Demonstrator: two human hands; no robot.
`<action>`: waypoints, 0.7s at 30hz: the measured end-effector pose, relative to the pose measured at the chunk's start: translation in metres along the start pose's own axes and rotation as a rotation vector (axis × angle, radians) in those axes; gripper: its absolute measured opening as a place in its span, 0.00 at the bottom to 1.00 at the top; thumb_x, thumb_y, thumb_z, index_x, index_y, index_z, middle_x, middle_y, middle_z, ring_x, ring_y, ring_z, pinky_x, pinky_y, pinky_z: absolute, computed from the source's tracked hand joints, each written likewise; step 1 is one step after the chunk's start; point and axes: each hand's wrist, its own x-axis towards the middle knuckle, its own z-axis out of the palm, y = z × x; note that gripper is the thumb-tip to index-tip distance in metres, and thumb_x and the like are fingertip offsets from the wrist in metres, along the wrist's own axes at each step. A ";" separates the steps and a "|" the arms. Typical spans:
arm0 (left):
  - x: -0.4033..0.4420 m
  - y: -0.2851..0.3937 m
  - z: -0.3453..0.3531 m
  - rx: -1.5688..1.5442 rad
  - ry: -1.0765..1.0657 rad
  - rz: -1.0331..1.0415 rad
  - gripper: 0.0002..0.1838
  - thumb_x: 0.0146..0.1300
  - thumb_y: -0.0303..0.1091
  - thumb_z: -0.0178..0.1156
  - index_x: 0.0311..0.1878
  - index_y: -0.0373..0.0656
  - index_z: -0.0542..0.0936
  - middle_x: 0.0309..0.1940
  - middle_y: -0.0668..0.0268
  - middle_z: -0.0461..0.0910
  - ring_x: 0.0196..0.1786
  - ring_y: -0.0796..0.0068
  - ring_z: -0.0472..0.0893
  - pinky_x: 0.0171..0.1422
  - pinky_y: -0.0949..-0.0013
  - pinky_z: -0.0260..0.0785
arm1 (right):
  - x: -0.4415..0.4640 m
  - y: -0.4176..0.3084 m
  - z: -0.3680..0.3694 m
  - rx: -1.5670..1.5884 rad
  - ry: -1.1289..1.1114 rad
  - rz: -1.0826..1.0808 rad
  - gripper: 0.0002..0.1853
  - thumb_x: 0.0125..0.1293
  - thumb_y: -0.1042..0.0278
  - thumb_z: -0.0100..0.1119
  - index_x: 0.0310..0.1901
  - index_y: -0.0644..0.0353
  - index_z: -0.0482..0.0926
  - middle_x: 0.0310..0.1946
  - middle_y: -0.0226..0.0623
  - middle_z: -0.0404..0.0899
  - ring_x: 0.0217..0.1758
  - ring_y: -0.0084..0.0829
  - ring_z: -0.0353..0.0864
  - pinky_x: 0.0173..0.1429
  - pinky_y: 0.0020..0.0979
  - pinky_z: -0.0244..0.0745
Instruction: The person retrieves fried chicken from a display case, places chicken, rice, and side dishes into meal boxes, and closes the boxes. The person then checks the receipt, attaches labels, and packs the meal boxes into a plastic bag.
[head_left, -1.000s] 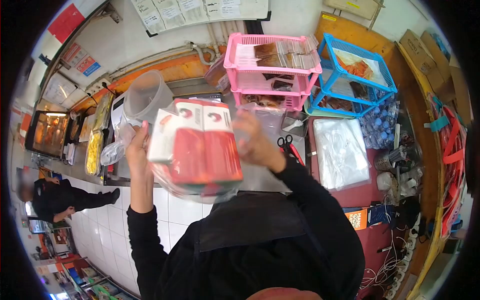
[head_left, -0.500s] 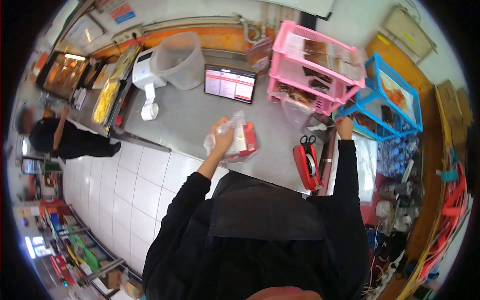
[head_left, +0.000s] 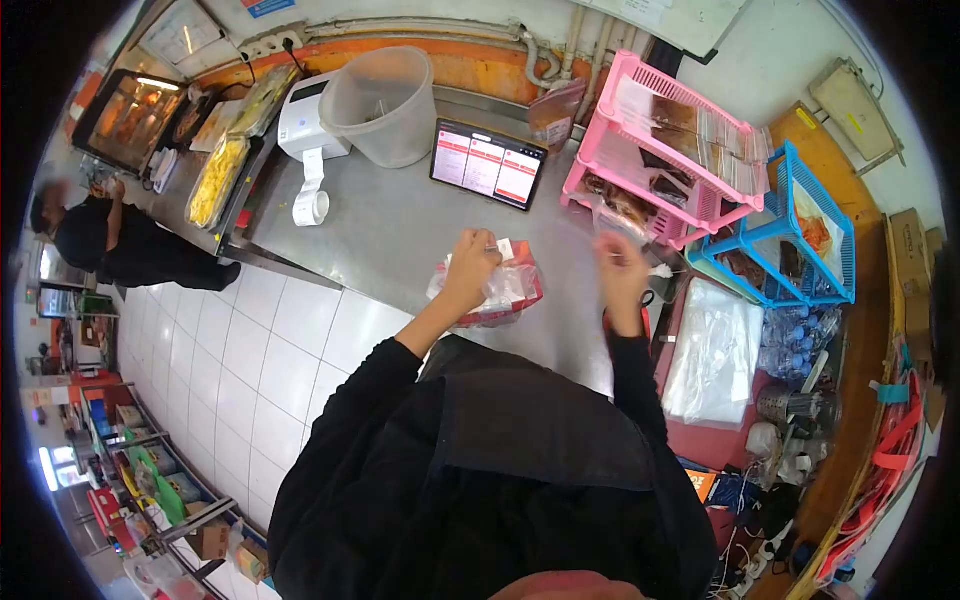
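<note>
A red and white box (head_left: 528, 291) inside a clear plastic bag (head_left: 495, 303) sits near the front edge of the metal counter (head_left: 385, 235). My left hand (head_left: 474, 268) is closed on the gathered plastic at the top of the bag. To the right of the box, my right hand (head_left: 622, 272) hangs over the counter, blurred by motion, so whether its fingers hold anything is unclear. My right hand and forearm mostly hide the red tape dispenser and the scissors.
Behind the box stand a tablet (head_left: 487, 163), a clear bucket (head_left: 385, 135) and a white label printer (head_left: 303, 118) with a paper roll (head_left: 311, 207). Pink (head_left: 600, 150) and blue racks (head_left: 848, 230) hold packets at right, near plastic bags (head_left: 712, 350). A person (head_left: 110, 235) stands at far left.
My right hand has moved left from beside the racks toward the box. My left hand keeps its grip on the plastic bag. The camera view has shifted a little.
</note>
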 end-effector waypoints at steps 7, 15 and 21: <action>-0.010 -0.024 -0.025 -0.483 -0.342 -0.056 0.09 0.48 0.23 0.60 0.34 0.41 0.77 0.38 0.58 0.74 0.42 0.56 0.75 0.46 0.63 0.69 | -0.057 -0.026 0.103 0.165 -0.255 -0.012 0.13 0.58 0.77 0.63 0.46 0.63 0.80 0.34 0.38 0.82 0.34 0.26 0.81 0.37 0.26 0.75; 0.010 -0.042 -0.043 -0.135 -0.441 0.274 0.12 0.50 0.23 0.57 0.38 0.46 0.81 0.38 0.62 0.78 0.45 0.61 0.79 0.47 0.63 0.74 | -0.061 -0.030 0.097 0.118 -0.425 -0.061 0.15 0.57 0.82 0.61 0.47 0.64 0.78 0.33 0.40 0.79 0.36 0.32 0.82 0.40 0.27 0.76; 0.037 -0.037 -0.050 -0.036 -0.660 0.378 0.11 0.51 0.25 0.57 0.38 0.46 0.81 0.39 0.62 0.81 0.45 0.58 0.80 0.46 0.59 0.75 | -0.063 -0.032 0.094 0.109 -0.426 -0.113 0.15 0.57 0.82 0.60 0.47 0.64 0.78 0.33 0.39 0.79 0.35 0.31 0.81 0.40 0.29 0.76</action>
